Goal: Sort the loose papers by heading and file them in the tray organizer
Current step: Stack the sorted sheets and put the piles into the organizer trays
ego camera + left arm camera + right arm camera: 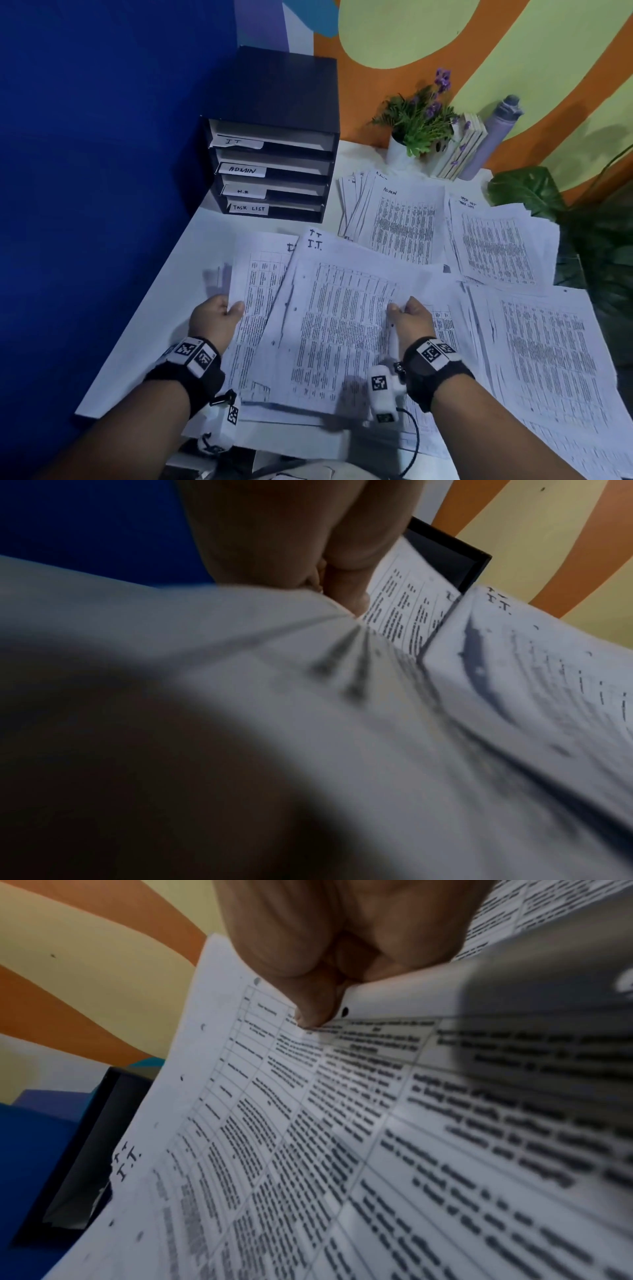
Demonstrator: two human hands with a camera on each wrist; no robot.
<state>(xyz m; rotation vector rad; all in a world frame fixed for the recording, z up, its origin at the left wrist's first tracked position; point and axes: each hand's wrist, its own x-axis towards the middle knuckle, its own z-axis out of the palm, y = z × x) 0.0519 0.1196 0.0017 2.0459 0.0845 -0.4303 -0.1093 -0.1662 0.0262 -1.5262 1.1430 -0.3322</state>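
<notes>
From the head camera I see my left hand (pixel 219 317) pinching the left edge of an I.T. sheaf (pixel 329 318) and my right hand (pixel 409 317) pinching its right edge, above the white desk (pixel 164 308), in front of the black tray organizer (pixel 274 137).

Left wrist: my thumb (pixel 342 588) clamps blurred paper.

Right wrist: my fingers (pixel 308 1001) curl over the printed table's edge.

A potted plant (pixel 419 126) with purple flowers stood at the upper right of the head view, in a white pot against the orange and pale green wall (pixel 394 31). Just right of it leaned what looked like a slatted wooden box (pixel 460 150), then a grey bottle (pixel 491 137). A large dark green leaf (pixel 524 192) sat at the right edge. A blue wall (pixel 102 137) filled the left.
</notes>
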